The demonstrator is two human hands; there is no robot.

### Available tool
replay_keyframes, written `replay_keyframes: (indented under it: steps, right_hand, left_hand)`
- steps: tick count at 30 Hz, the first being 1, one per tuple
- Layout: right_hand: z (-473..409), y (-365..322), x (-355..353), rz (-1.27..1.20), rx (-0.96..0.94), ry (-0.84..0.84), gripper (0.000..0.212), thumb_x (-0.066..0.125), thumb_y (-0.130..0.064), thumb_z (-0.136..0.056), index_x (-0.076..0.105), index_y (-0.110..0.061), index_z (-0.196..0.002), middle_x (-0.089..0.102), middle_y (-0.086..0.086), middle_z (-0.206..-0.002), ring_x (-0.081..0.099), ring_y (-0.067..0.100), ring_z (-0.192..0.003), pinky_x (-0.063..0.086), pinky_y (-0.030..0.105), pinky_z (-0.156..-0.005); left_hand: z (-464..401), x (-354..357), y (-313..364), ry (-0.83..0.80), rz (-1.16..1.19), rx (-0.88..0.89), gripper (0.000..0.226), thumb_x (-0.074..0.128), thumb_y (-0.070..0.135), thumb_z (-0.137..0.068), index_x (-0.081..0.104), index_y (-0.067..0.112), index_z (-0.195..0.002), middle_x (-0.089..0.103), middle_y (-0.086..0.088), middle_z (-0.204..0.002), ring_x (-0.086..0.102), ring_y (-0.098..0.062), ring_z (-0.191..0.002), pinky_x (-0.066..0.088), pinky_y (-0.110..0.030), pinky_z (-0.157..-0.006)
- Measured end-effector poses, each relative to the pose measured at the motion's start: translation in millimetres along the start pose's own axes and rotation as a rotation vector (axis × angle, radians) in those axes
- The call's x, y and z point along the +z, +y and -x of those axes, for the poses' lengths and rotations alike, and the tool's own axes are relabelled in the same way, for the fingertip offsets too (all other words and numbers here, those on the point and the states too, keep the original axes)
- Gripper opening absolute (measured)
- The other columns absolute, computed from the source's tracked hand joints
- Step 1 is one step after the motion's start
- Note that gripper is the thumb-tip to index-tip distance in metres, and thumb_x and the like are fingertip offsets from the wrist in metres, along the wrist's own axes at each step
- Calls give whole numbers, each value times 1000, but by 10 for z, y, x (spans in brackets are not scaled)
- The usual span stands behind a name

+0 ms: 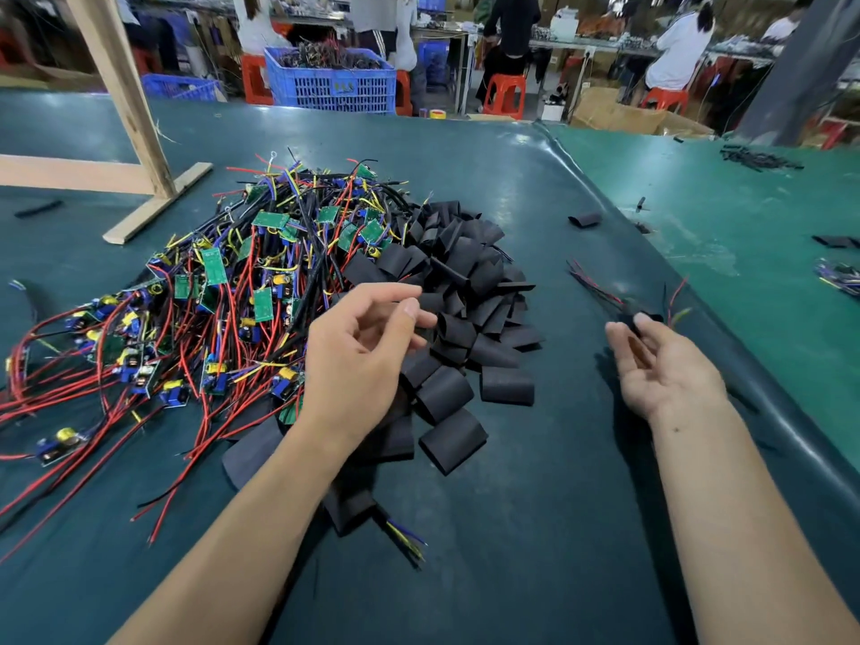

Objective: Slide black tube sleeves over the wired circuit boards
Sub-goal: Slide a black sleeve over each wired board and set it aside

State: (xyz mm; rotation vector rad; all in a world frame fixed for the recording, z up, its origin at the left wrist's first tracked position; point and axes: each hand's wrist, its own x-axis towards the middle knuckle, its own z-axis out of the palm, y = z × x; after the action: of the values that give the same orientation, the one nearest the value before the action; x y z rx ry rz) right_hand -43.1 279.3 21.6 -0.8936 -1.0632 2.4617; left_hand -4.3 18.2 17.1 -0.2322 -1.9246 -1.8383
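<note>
The left hand [363, 351] hovers loosely open, empty, over the sleeves [465, 318]; the right hand [661, 365], palm up, releases a blurred sleeved board [637, 314].

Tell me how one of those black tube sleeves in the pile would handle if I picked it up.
Probably light and soft: the black tube sleeves lie flattened and creased, so one would likely squash between fingers. Being flattened, it seems unlikely to roll. Their smooth look hints they may slip when pinched.

Electronics assembly workshop: green-matted bench [535, 188], blue parts crate [330, 81], workers [679, 44] at tables.
</note>
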Motion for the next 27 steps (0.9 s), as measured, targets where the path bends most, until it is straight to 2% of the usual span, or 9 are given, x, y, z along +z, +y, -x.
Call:
replay_keyframes:
  steps: [3, 5, 7, 9, 12, 14, 19, 22, 27]
  right_hand:
    - [38, -12, 6, -216, 67, 8, 15, 53, -12, -101, 53, 3, -101, 62, 20, -101, 69, 29, -78, 59, 27, -56]
    - [105, -14, 9, -235, 149, -32, 27, 44, -21, -105, 50, 5, -109, 63, 22, -104, 72, 32, -72, 58, 28, -52]
    - [212, 18, 43, -146, 170, -93, 27, 43, -18, -104, 53, 5, -94, 67, 17, -87, 71, 24, -57, 56, 26, -50]
    - [328, 79, 102, -1, 87, -182, 23, 47, -12, -101, 57, -1, -84, 68, 9, -66, 68, 15, -51, 54, 21, -48]
    - [474, 210, 185, 316, -148, -376, 22, 56, -14, -97, 65, -5, -80, 68, 7, -62, 63, 15, -50, 52, 21, -47]
    - [552, 323, 209, 515, -291, -482, 21, 59, -14, -96, 68, -8, -78, 68, 8, -64, 62, 18, -52, 52, 24, -48]
    - [588, 556, 170, 946, -552, -645, 20, 63, -19, -94, 68, -18, -75, 69, 3, -66, 63, 17, -54, 54, 28, -51]
    - [533, 602, 134, 1333, -673, -615, 30, 65, -32, -91, 63, -17, -66, 65, -1, -59, 60, 16, -55, 50, 26, -55]
    - [306, 388, 39, 1429, -626, -413, 48, 64, -39, -91, 58, -2, -60, 60, 16, -57, 52, 31, -54, 46, 33, -57]
  left_hand:
    - [-31, -74, -9, 59, -68, 6, 12, 60, 6, -95, 69, 13, -98, 74, 1, -79, 66, -12, -65, 55, -25, -67]
    - [-55, -155, -37, 80, -314, 97, 10, 62, 13, -94, 70, 19, -97, 73, 4, -81, 65, -13, -70, 54, -29, -69]
    - [-107, -259, -70, 112, -722, 244, 11, 64, 19, -92, 72, 16, -100, 71, 0, -90, 61, -24, -82, 50, -37, -78]
    - [-191, -373, -134, 126, -954, 208, 23, 66, 25, -89, 71, 12, -107, 67, -7, -104, 56, -34, -98, 43, -41, -88]
    - [-256, -414, -160, 59, -977, -28, 43, 68, 33, -87, 61, 14, -126, 64, -9, -118, 51, -33, -114, 41, -43, -97]
    - [-255, -389, -173, 25, -989, -34, 45, 68, 37, -87, 62, 16, -127, 67, -7, -114, 52, -32, -113, 44, -43, -94]
    - [-325, -486, -159, 273, -971, -50, 30, 64, 33, -89, 67, 15, -113, 65, -10, -112, 54, -35, -107, 43, -42, -88]
    - [-337, -560, -201, 210, -1013, -198, 37, 63, 33, -92, 59, 14, -124, 57, -14, -123, 55, -37, -110, 43, -43, -86]
    - [-387, -608, -212, 256, -965, -144, 25, 64, 30, -91, 69, 19, -113, 67, -10, -111, 61, -35, -102, 44, -41, -85]
